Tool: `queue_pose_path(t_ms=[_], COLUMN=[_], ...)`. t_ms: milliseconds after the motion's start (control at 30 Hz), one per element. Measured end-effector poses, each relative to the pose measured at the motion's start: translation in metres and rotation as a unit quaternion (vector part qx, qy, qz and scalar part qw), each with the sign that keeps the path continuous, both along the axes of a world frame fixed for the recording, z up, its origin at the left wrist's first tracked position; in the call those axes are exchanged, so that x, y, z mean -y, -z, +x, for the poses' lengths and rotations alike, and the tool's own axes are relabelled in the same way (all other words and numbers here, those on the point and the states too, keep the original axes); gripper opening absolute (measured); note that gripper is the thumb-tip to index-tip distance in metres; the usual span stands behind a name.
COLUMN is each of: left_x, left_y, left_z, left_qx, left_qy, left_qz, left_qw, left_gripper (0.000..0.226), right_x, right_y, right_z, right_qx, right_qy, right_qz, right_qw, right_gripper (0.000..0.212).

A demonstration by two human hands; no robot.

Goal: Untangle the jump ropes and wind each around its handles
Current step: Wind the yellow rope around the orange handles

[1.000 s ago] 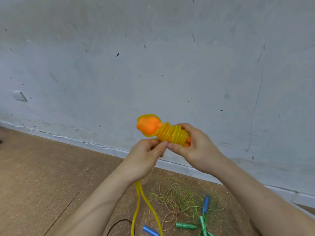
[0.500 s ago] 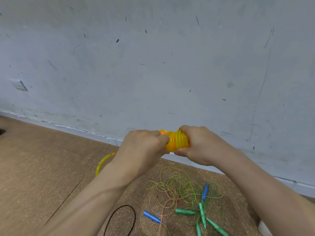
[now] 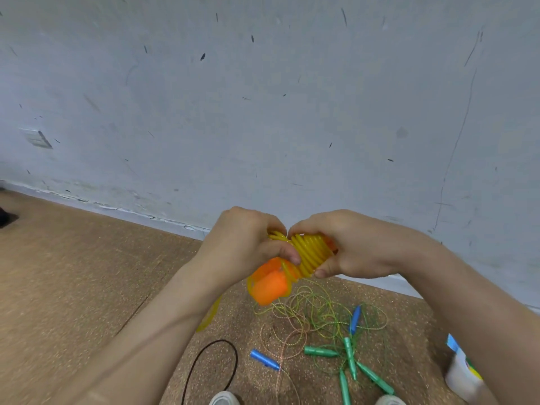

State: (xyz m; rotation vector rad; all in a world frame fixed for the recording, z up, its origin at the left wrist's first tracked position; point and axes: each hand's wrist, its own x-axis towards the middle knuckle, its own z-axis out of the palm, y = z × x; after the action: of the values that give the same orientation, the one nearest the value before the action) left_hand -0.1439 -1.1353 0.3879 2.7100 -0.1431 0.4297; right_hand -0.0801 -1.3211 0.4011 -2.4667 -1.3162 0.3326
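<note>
Coil of yellow rope gripped by left hand and right hand, wall near behind

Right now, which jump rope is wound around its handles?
The yellow rope, coiled on its orange handles, gripped by left hand and right hand. The thin ropes lie loose and tangled on the floor.
</note>
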Motion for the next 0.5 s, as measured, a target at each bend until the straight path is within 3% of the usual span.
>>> queue_pose_path(t_ms=[100, 167, 300, 400, 500], left_x=[-0.005, -0.010, -0.012, -0.012, -0.025], left_y=[0.003, 0.004, -0.001, -0.001, -0.007], left_z=[0.005, 0.005, 0.007, 0.006, 0.000], left_qx=[-0.166, -0.225, -0.201, -0.193, -0.241], left_qy=[0.046, 0.066, 0.021, 0.021, 0.086], left_qz=[-0.124, -0.188, -0.178, -0.165, -0.251], left_qw=[0.977, 0.954, 0.963, 0.967, 0.934], left_gripper=[0.045, 0.043, 0.027, 0.023, 0.013], right_x=[0.000, -0.001, -0.006, -0.012, -0.010], right_y=[0.001, 0.005, 0.014, 0.021, 0.016], right_z=[-0.002, -0.004, -0.004, -0.002, -0.001], right_qx=[-0.037, -0.064, -0.099, -0.054, -0.084], right_qy=[-0.012, -0.020, -0.003, 0.025, 0.000], right_qz=[0.007, 0.015, 0.042, 0.077, 0.111], right_qw=[0.999, 0.998, 0.994, 0.995, 0.990], right_gripper=[0.064, 0.063, 0.060, 0.050, 0.040])
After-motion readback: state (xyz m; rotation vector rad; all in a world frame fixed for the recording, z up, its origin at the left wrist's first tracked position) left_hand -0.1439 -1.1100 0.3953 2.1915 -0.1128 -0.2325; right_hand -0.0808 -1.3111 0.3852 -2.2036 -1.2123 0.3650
